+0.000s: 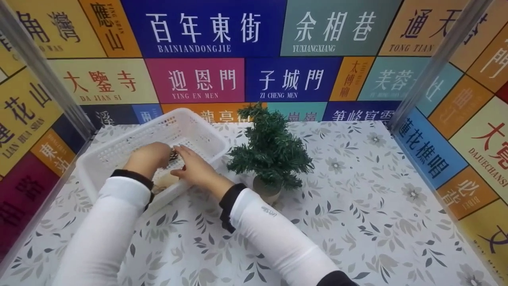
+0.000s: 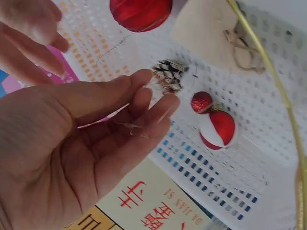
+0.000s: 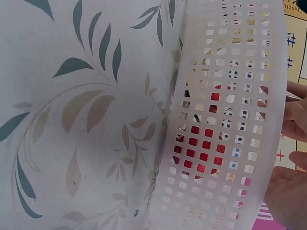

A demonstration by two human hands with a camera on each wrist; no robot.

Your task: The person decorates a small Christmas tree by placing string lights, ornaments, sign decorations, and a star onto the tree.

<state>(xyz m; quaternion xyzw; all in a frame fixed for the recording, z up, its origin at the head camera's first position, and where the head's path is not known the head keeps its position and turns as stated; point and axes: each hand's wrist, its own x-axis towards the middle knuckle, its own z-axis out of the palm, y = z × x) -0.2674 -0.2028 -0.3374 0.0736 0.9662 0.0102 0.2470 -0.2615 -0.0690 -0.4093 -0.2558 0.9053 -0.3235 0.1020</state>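
Note:
Inside the white plastic basket (image 1: 194, 123), my left hand (image 1: 149, 159) pinches the thin string of a pine cone (image 2: 169, 75) between thumb and fingers. The cone, dark with pale scale tips, sits just past the fingertips. My right hand (image 1: 200, 171) reaches over the near rim, close to the cone, with fingers extended. Part of it shows blurred at the left wrist view's upper left. Red baubles, one large (image 2: 140, 12), one small (image 2: 202, 102) and one red and white (image 2: 217, 130), lie in the basket near a cream cloth bag (image 2: 204, 33) with a twine bow.
A small green artificial tree (image 1: 274, 147) with a pale wrapped base (image 1: 266, 190) stands right of the basket. A gold stem (image 2: 268, 67) crosses the left wrist view. The floral-patterned tabletop (image 1: 357, 222) is bounded by panels with coloured signs.

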